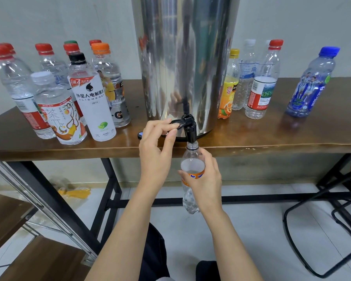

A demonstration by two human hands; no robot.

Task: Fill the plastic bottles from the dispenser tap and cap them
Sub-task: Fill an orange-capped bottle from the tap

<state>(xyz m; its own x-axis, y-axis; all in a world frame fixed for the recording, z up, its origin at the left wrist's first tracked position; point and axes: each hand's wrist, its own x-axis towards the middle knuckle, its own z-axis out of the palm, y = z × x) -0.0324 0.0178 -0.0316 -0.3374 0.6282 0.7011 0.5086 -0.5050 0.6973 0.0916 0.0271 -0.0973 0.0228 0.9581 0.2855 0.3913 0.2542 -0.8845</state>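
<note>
A tall steel dispenser (182,57) stands on the brown table (272,138), its black tap (189,128) hanging over the front edge. My left hand (156,147) pinches the tap's black lever (175,123) between thumb and fingers. My right hand (205,179) grips an uncapped clear bottle with an orange label (190,169), held upright with its mouth right under the spout. A small dark blue cap (140,135) lies on the table just left of the tap.
Several capped bottles (89,98) crowd the table left of the dispenser, and several more (261,82) stand to its right, a blue one (310,84) farthest out. Black table legs and a black chair frame (316,220) stand below. A wooden shelf unit (18,230) sits at lower left.
</note>
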